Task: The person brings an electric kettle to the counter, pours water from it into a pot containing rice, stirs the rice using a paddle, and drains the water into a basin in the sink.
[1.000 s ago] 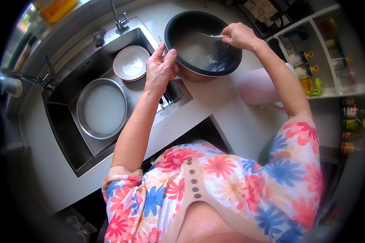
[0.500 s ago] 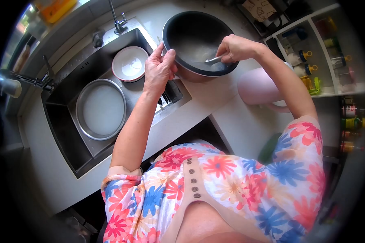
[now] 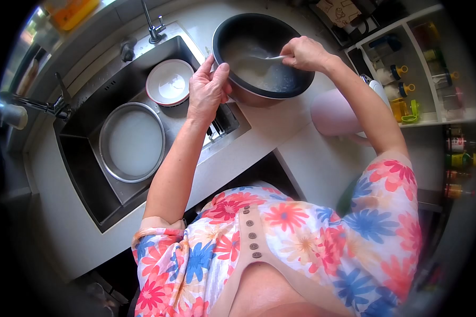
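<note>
A dark-lined round pot (image 3: 228,39) rests on the counter right of the sink, with cloudy liquid and pale matter inside. My left hand (image 3: 207,91) grips its left rim, the thumb and fingers at the edge. Over the pot's right side, my right hand (image 3: 305,54) is closed on the handle of a spoon (image 3: 275,58), whose bowl end dips into the cloudy liquid. In the sink, a metal pan (image 3: 132,142) holds whitish liquid, and a white bowl with a red rim (image 3: 169,83) sits behind it.
The steel sink (image 3: 84,179) lies at the left, with a large faucet (image 3: 55,105) and a small tap (image 3: 156,33) behind. A pink jug (image 3: 333,112) stands under my right forearm. A white shelf (image 3: 426,68) with bottles is at the right.
My right hand, with the spoon, moved toward me and low in the pot, then back up and away. My left hand stays on the rim.
</note>
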Motion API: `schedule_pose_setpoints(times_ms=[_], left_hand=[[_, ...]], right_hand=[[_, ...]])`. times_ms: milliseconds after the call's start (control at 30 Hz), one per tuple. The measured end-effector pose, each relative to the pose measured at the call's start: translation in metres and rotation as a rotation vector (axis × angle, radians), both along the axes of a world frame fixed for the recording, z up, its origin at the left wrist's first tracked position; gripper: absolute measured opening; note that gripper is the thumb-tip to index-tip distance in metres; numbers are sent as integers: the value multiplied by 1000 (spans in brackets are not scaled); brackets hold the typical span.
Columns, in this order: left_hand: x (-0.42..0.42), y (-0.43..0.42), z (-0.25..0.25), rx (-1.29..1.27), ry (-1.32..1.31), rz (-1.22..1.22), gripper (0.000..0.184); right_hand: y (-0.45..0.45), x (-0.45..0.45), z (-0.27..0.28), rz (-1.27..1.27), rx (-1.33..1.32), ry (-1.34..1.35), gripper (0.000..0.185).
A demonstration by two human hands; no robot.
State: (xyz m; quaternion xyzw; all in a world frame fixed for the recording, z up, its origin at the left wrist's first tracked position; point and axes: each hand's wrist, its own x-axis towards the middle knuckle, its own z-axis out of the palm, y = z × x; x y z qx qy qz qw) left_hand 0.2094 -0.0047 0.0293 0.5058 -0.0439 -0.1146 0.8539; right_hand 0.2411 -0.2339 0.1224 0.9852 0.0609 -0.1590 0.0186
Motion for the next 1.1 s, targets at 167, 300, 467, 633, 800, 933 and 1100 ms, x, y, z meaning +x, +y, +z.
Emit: schedule_pose_setpoints(times_ms=[167, 300, 467, 633, 800, 933, 1100], left_hand=[[0, 0, -2, 7, 7, 9, 53], [0, 0, -3, -6, 0, 5, 54], [1, 1, -3, 1, 6, 1, 54], [1, 0, -2, 2, -4, -1, 54], [1, 0, -2, 5, -7, 4, 53], [2, 0, -3, -19, -4, 1, 53], [1, 1, -2, -6, -1, -3, 52]], right_hand=[[-9, 8, 11, -49, -48, -112, 22], [-12, 13, 10, -57, -24, -211, 22], [-3, 4, -3, 60, 32, 13, 24], [2, -10, 10, 97, 194, 249, 26], [9, -17, 29, 11, 348, 385, 24], [12, -15, 24, -27, 428, 345, 23], [4, -7, -1, 66, 194, 108, 23]])
